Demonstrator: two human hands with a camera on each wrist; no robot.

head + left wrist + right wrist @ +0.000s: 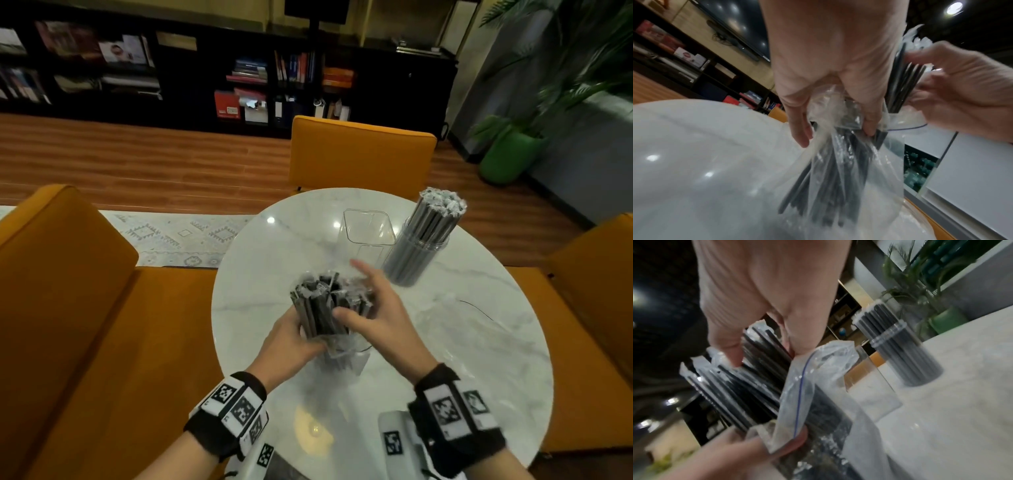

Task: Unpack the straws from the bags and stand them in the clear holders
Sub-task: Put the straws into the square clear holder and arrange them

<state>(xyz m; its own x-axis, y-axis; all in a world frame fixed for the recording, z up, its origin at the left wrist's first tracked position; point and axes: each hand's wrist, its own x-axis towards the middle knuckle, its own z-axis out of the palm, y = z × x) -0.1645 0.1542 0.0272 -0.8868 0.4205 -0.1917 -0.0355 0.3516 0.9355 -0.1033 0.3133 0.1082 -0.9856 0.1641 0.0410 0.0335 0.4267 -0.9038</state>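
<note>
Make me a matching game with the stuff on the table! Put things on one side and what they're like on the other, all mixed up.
Things:
1. square holder
2. round holder
3. zip bag
4. chair

What they're like:
A. orange
B. packed with straws
C. empty
D. gripped by the left hand

Pairs: 1-C, 2-B, 3-D, 4-A

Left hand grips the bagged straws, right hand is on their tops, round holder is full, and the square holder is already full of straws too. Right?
Not quite. The head view shows the square holder empty. The rest stands: left hand grips the bag of straws, right hand is on their tops, and the round holder is full.
</note>
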